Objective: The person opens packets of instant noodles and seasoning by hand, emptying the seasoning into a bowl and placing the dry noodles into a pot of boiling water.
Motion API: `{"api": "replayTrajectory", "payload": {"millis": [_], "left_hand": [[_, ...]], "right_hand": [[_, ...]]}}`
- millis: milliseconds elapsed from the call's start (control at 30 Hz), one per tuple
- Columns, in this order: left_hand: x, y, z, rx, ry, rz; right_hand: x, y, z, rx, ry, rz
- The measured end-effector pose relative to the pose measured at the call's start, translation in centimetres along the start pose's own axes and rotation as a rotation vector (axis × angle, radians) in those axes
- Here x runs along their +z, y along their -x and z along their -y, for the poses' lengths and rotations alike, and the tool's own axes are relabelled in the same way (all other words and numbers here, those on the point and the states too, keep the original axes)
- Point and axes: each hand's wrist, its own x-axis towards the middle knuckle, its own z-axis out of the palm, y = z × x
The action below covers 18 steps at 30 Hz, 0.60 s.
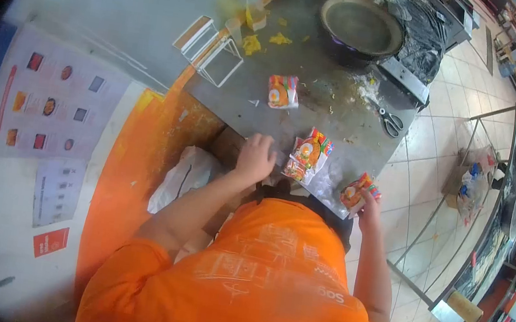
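My right hand grips an instant noodle packet by its side, at the table's near right corner. A second noodle packet, red and white with an egg pictured on it, lies near the table's front edge between my hands. Further back is a third packet, flat on the metal table. My left hand is at the front edge, left of the middle packet, with its fingers loosely bent and nothing visible in them.
Black-handled scissors lie at the table's right side. Behind them stands a large dark pan. A white wire rack and yellow scraps are at the back left. A white bag sits below the table's left edge.
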Motion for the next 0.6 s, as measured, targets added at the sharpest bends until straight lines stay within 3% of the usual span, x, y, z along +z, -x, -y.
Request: {"api": "replayTrajectory", "payload": {"millis": [67,100,167,200,267,300,367,400,433,467,500,567,600], "left_hand": [[0.9,2.4,-3.8,0.180,0.314,0.145],[-0.6,-2.7,-1.0,0.193,0.214,0.133],[-0.7,-3.2,-6.1,0.246,0.225,0.052],[0.1,-3.9,-8.5,0.089,0.196,0.197],[1.7,-6.4,-9.2,0.028,0.171,0.280],[2.2,-7.2,-9.1,-0.039,0.137,0.346],[0.6,-8.9,-9.8,0.023,0.061,0.349],[0.0,-9.5,-9.9,0.081,0.001,0.339],[0.2,-9.8,-9.6,0.094,-0.025,0.369],[0.4,-9.7,-9.2,0.143,0.187,0.296],[0.6,-9.4,-9.0,0.189,0.403,0.221],[-1.1,-7.8,-10.8,0.196,0.477,0.288],[-1.0,-6.8,-11.0,0.150,0.724,0.496]], "right_hand": [[-1.2,3.1,1.2,0.087,0.253,0.083],[3.2,-4.0,-2.6,0.082,0.174,0.145],[1.4,-6.8,-5.8,-0.138,0.414,0.023],[1.6,-6.5,-5.2,-0.123,0.424,-0.001],[5.2,-5.9,-3.4,-0.233,0.933,-0.229],[6.2,-5.5,-3.4,-0.214,0.918,-0.236],[7.5,-5.4,-3.3,-0.778,1.432,-0.650],[7.8,-5.5,-2.7,-0.748,1.413,-0.658],[7.6,-5.4,-2.2,-0.617,1.214,-0.465],[7.5,-5.0,-2.1,-0.487,1.002,-0.282],[8.2,-4.4,-1.9,-0.456,0.974,-0.298],[10.0,-4.0,-1.5,-0.242,0.301,-0.102],[10.1,-4.7,-2.7,-0.161,-0.069,-0.081]]}}
